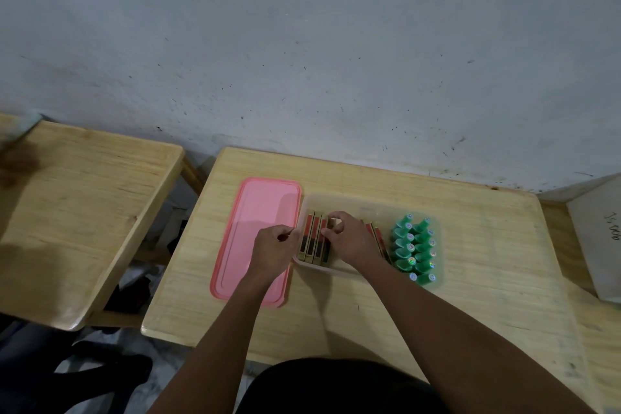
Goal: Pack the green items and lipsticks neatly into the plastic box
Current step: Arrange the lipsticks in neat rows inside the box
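So the clear plastic box [363,203] sits mid-table [470,262], with the pink lid [258,232] lying flat right against its left edge. Green items [415,247] stand in two rows along the box's right wall, and lipsticks [312,239] are lined up at the left end. The left hand [274,250] pinches at the box's left rim. The right hand [346,239] curls over the lipsticks; can't tell what it's gripping. There's plenty of bare table right of the box.
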The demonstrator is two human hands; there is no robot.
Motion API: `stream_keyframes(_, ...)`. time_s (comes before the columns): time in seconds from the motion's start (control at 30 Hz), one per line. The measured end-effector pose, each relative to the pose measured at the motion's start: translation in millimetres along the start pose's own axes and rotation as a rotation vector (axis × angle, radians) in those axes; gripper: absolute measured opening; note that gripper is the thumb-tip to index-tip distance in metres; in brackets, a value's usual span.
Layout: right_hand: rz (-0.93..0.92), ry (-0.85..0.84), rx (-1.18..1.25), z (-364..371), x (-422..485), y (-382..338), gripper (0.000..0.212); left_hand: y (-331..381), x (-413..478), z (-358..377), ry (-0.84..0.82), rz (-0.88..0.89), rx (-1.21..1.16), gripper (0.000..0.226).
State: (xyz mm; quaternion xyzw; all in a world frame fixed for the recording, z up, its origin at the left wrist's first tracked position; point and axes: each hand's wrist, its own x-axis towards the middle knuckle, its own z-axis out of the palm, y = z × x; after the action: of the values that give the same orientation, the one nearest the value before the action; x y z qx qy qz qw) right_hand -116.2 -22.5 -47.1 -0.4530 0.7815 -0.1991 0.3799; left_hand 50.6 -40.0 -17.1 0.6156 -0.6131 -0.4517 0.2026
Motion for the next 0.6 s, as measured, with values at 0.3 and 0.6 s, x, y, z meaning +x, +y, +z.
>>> stream_keyframes(0.3, -0.041, 0.17, -0.121, -14.4, -4.8, 0.7, 0.037, 0.3, -0.3, -0.1, 0.0, 0.011, -0.001, 0.021)
stream_keyframes(0.6, -0.048, 0.122, -0.754, -32.7, -21.0, 29.7, 0.04, -1.8, 0.0, 1.3, -0.001, 0.001, -0.047, 0.019)
